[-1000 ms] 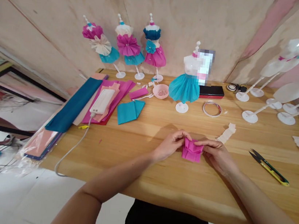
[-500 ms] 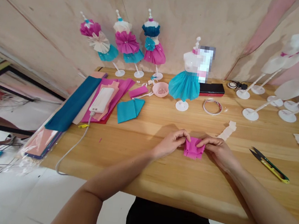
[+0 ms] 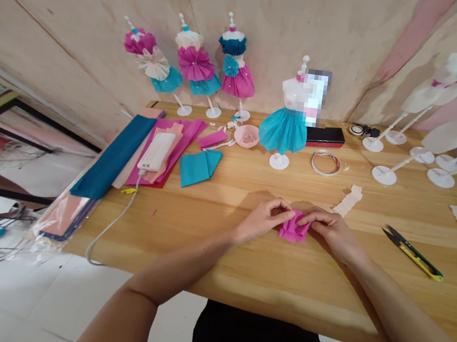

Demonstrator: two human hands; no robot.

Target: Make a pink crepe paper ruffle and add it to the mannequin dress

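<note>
Magenta piece (image 3: 294,231): located toward the near side of the surface (image 3: 210,247), between the two hands, with several folds standing in it and an uneven edge; whether it touches the wood cannot be told. Fingers of the left hand (image 3: 266,218) grasp its left edge, those of the right hand (image 3: 332,229) its right. Progress, as judged: folding begun, not complete — the piece is attached to no form. Just beyond the right hand lies a narrow cream strip (image 3: 349,200); farther right, yellow-handled snips (image 3: 415,256), apart from both hands. Behind, a skirted form (image 3: 283,130) has its turquoise skirt on, the white torso otherwise bare below a pink neck band. Left of it, three dressed forms (image 3: 196,66) appear finished; at right, white forms (image 3: 446,135) show little beyond neck bands. Markings: none legible — the power bank (image 3: 157,151) shows no readable label, and the screen (image 3: 315,93) is pixelated
</note>
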